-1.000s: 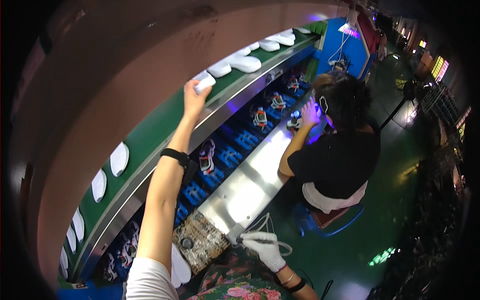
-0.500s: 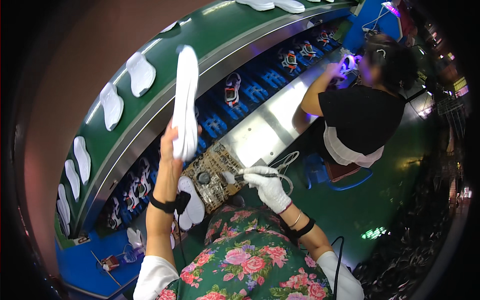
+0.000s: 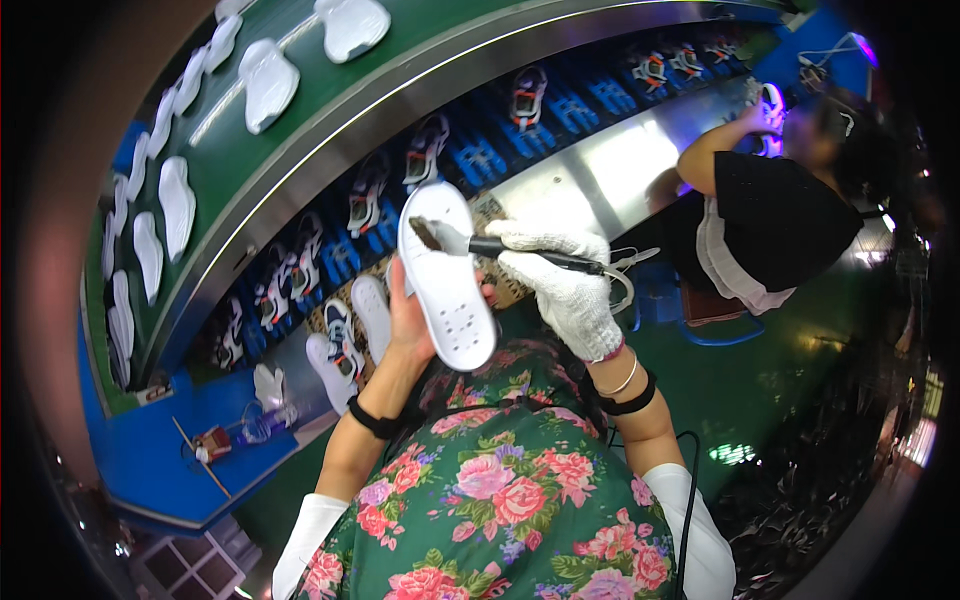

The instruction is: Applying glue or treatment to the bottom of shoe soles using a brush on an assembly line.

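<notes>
One bare left hand (image 3: 408, 325) in the head view is curled part-closed around a white perforated shoe sole (image 3: 462, 290), gripping it from below just left of the dial's centre. The sole slants from eleven to five o'clock, its cluster of holes at the lower end. At one o'clock of the sole's middle, the white-gloved right hand (image 3: 570, 285) has its fingers closed on a black-handled brush (image 3: 487, 246), whose dark bristles appear to touch the sole's upper part. Toward ten o'clock, more white soles (image 3: 270, 85) lie on a green conveyor belt (image 3: 220, 190). A co-worker in black (image 3: 780, 215) sits between two and three o'clock.
</notes>
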`<state>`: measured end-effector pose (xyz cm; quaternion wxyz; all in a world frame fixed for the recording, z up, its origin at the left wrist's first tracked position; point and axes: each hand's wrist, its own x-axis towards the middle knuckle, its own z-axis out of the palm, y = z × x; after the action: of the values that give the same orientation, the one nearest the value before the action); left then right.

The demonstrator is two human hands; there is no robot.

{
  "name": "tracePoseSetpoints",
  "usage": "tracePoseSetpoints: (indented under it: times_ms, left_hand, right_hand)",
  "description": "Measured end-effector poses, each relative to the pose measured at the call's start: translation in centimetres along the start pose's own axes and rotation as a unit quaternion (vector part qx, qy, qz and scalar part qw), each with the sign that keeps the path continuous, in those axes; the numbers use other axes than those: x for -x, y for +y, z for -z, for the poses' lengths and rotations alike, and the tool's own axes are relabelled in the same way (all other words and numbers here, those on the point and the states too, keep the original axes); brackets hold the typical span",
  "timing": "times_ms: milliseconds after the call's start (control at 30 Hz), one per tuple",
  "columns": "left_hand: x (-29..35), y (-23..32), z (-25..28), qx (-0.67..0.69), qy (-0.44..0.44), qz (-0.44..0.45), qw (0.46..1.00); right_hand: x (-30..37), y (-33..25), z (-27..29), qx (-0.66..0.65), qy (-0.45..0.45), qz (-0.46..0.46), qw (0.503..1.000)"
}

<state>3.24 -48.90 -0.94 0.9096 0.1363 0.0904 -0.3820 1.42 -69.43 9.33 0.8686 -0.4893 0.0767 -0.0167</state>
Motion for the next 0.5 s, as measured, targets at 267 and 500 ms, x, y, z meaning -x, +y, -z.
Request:
tracePoseSetpoints:
  times_ms: [267, 500]
  left_hand:
    - [-0.4, -0.8, -4.0, 0.074, -0.064, -0.052, 0.994]
    - [0.1, -2.5, -4.9, -0.131, 0.078, -0.145, 0.978]
  right_hand:
    - [-1.5, 0.2, -1.9, 0.33, -0.049, 0.256, 0.907]
    - [-0.7, 0.9, -3.4, 0.522, -0.064, 0.418, 0.741]
